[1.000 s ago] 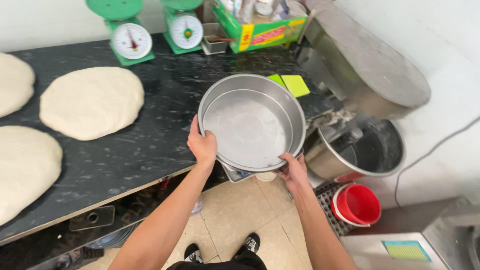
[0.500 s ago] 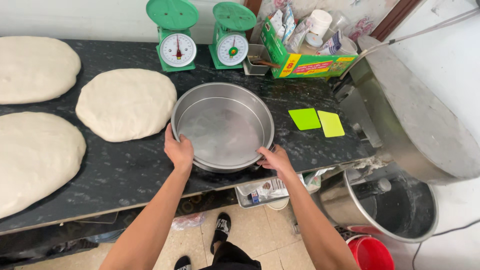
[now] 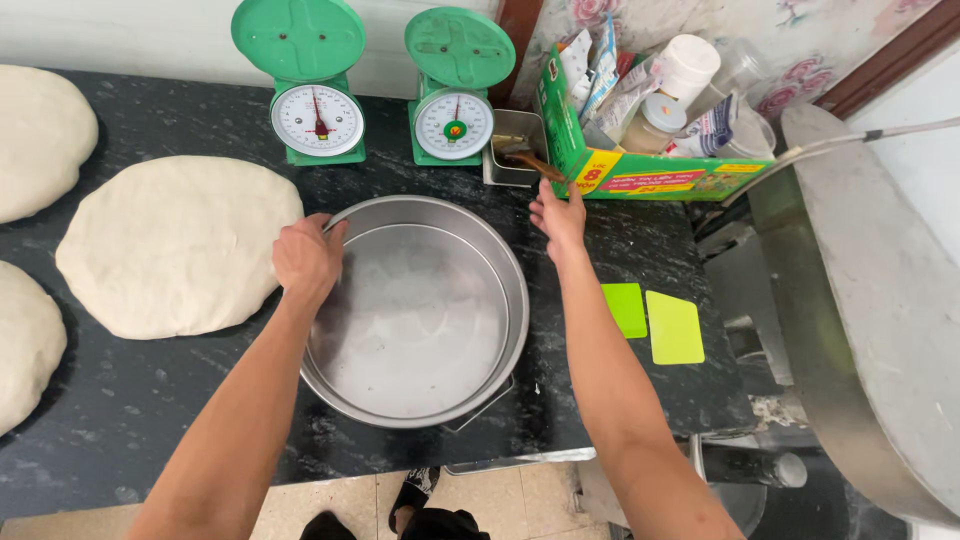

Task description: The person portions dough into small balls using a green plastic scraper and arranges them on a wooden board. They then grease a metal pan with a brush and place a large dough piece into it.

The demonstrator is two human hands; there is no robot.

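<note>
Round metal pan (image 3: 415,315) sits on the black worktop (image 3: 130,400) near its front edge, empty, its inside dull with a floury film. Left hand (image 3: 305,258) grips the pan's left rim, fingers curled over the edge, thumb outside. Right hand (image 3: 558,215) is off the pan, just past its back-right rim, fingers loosely spread and reaching toward a small steel tray (image 3: 518,145) with a brown-handled brush (image 3: 525,158) in it; fingertips near the handle, contact unclear, holding nothing that I can tell.

Flat dough round (image 3: 175,245) lies just left of the pan, touching or nearly touching the left hand. Two more dough rounds at the left edge, one at the back (image 3: 40,135), one at the front (image 3: 25,345). Two green scales (image 3: 315,85) (image 3: 458,90) stand along the back edge. A green carton (image 3: 640,150) stuffed with packets and jars sits at the back-right corner. Two green scrapers (image 3: 650,320) lie flat near the right edge, right of the pan.
</note>
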